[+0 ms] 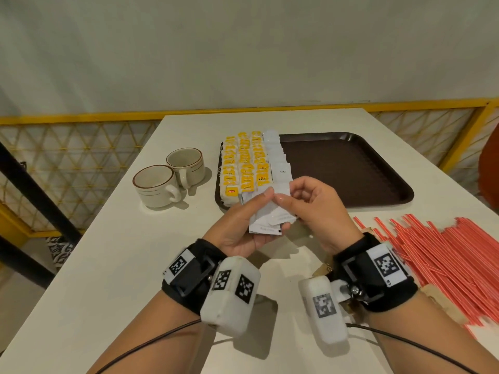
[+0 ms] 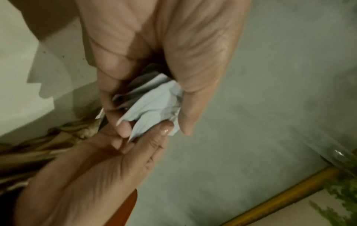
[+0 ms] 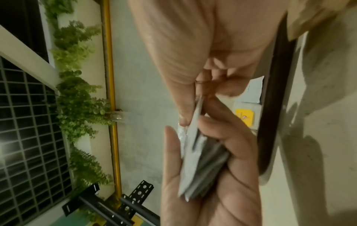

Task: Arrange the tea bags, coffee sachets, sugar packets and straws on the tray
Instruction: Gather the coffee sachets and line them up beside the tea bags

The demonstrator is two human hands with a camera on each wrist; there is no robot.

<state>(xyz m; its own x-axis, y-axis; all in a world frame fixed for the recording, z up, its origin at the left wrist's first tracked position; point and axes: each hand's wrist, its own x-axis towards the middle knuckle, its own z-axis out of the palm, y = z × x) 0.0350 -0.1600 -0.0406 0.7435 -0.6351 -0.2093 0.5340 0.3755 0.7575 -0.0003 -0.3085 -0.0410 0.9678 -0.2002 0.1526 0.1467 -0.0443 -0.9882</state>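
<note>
The brown tray (image 1: 348, 168) lies on the white table. Three columns of yellow tea bags (image 1: 244, 163) fill its left end, with a column of white coffee sachets (image 1: 275, 155) beside them. Just in front of the tray, my left hand (image 1: 266, 209) grips a fanned stack of white sachets (image 1: 270, 217), thumb on top. My right hand (image 1: 286, 192) pinches the top sachet (image 1: 282, 188) of that stack at its far end. In the right wrist view the stack (image 3: 203, 162) lies across my left palm. Red straws (image 1: 445, 252) lie heaped at the right.
Two beige cups (image 1: 167, 179) stand left of the tray. Brown paper wrapping (image 1: 437, 300) lies under the straws near my right wrist. The tray's right two thirds show bare brown surface. A yellow railing (image 1: 81, 118) runs behind the table.
</note>
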